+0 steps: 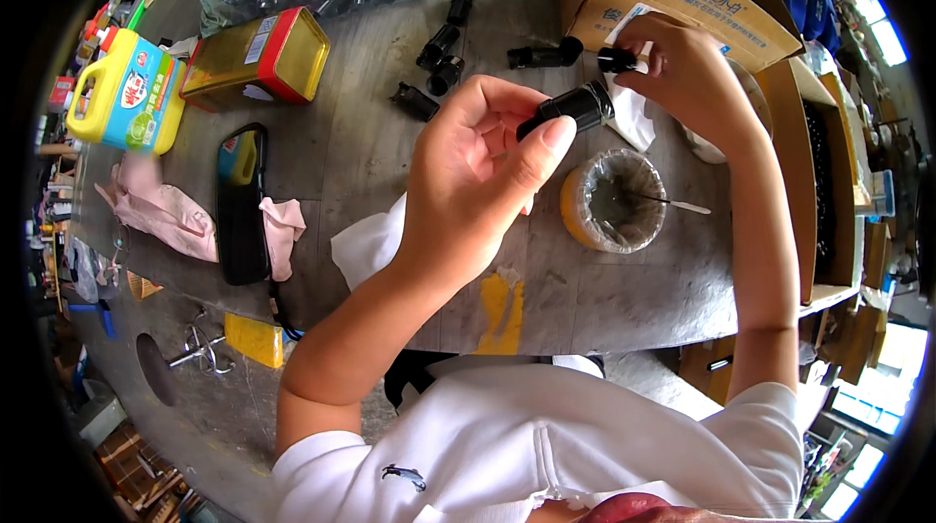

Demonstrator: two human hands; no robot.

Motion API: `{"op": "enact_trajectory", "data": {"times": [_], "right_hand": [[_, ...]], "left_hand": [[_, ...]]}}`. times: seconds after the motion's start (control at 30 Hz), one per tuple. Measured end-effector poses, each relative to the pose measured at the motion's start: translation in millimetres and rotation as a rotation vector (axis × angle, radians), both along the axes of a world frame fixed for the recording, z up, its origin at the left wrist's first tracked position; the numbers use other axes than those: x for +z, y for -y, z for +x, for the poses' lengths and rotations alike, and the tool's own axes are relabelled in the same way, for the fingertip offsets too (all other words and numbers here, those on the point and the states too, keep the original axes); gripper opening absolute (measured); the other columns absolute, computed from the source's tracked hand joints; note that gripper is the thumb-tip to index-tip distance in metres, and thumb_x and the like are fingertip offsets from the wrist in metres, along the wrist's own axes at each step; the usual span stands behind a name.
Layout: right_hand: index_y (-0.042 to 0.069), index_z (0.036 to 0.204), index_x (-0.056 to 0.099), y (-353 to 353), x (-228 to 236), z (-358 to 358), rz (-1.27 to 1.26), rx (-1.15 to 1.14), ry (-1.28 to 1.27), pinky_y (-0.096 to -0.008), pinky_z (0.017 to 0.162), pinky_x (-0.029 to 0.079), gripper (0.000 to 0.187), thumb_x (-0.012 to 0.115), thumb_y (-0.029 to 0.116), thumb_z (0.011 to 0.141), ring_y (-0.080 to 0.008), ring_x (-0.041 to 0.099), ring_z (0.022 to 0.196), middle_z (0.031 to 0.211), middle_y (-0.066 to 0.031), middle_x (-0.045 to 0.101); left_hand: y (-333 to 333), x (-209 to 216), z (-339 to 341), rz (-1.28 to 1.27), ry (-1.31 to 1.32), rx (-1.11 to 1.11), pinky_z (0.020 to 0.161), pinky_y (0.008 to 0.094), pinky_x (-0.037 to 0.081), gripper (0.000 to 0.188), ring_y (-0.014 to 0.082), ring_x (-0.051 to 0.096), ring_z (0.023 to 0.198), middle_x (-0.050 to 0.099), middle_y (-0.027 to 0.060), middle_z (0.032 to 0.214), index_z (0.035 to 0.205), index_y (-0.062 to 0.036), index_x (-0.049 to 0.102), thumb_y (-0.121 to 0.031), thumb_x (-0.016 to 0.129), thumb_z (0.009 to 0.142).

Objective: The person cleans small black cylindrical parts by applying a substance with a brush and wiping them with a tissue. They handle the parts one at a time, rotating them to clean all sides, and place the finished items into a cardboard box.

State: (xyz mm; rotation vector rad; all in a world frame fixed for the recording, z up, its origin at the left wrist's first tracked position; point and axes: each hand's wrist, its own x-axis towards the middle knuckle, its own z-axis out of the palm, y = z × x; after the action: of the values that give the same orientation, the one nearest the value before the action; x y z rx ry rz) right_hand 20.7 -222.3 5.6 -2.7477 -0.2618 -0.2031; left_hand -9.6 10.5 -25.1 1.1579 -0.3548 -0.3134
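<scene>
- black cylinder (589,106) is above the table (643,294); the left hand (478,167) grasps it between thumb and fingers, its end turned right, perhaps to leave this end free.
- right hand (673,70), farther and to the right, pinches a small black piece (612,60) by fingertips, maybe for fine control.
- lined tub (575,206) with thin stick (690,206) stands nearer, probably for easy reach.
- loose black parts (439,45) lie far left of the cylinder, perhaps to be within reach.

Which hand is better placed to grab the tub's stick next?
Probably the right hand: the stick points out toward that side. It seemingly pinches a black piece; the left hand holds a black tube.
</scene>
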Motion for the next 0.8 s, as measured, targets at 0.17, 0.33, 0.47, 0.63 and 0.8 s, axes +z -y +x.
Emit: {"op": "enact_trajectory", "data": {"times": [0.17,0.33,0.47,0.63,0.8], "right_hand": [[0.003,0.086,0.059,-14.5,32.8,-39.2,0.281,0.017,0.159,-0.0243,0.061,0.048,0.026,0.071,-0.003,0.063,-0.0133,0.059,0.067,0.081,-0.0048,0.064],[0.002,0.084,0.059,-31.6,32.1,-58.1,0.3,0.096,0.236,-0.0239,0.064,0.048,0.029,0.07,-0.007,0.059,-0.014,0.059,0.07,0.081,-0.0052,0.063],[-0.001,0.085,0.058,-34.3,32.4,-64.9,0.233,0.185,0.209,-0.0253,0.069,0.048,0.033,0.072,-0.01,0.056,-0.0157,0.061,0.077,0.086,-0.0098,0.063],[-0.001,0.085,0.058,-23.7,30.4,-65.4,0.44,0.259,0.132,-0.0259,0.07,0.047,0.033,0.077,-0.004,0.058,-0.0157,0.06,0.08,0.087,-0.0099,0.063],[-0.002,0.09,0.06,-23.2,28.5,-65.1,0.368,0.285,0.134,-0.0256,0.072,0.046,0.044,0.083,0.012,0.056,-0.0151,0.059,0.08,0.09,-0.0087,0.063]], "left_hand": [[-1.1,2.8,-3.1,0.01,0.131,0.045,0.048,0.0213,0.039,0.025,0.0072,0.048,0.059,0.055,0.0077,0.084,0.101,0.0017,0.05,-0.011,0.062,0.083],[-3.3,-2.0,-1.9,0.067,0.332,0.018,0.06,0.0207,0.042,0.027,0.0073,0.049,0.072,0.053,0.0067,0.09,0.102,0.002,0.049,-0.003,0.063,0.08],[-2.9,-8.1,-2.3,0.11,0.45,-0.004,0.075,0.0228,0.041,0.028,0.0102,0.05,0.083,0.051,0.0076,0.094,0.103,0.002,0.049,-0.001,0.063,0.079],[-1.9,-8.1,-0.9,0.14,0.432,-0.015,0.073,0.0219,0.041,0.028,0.0099,0.05,0.084,0.052,0.0072,0.095,0.103,0.0022,0.049,-0.001,0.063,0.079],[-1.9,-6.0,-2.7,0.178,0.41,-0.035,0.068,0.0202,0.041,0.03,0.0082,0.05,0.081,0.053,0.007,0.095,0.106,0.0034,0.05,-0.003,0.063,0.08]]}}
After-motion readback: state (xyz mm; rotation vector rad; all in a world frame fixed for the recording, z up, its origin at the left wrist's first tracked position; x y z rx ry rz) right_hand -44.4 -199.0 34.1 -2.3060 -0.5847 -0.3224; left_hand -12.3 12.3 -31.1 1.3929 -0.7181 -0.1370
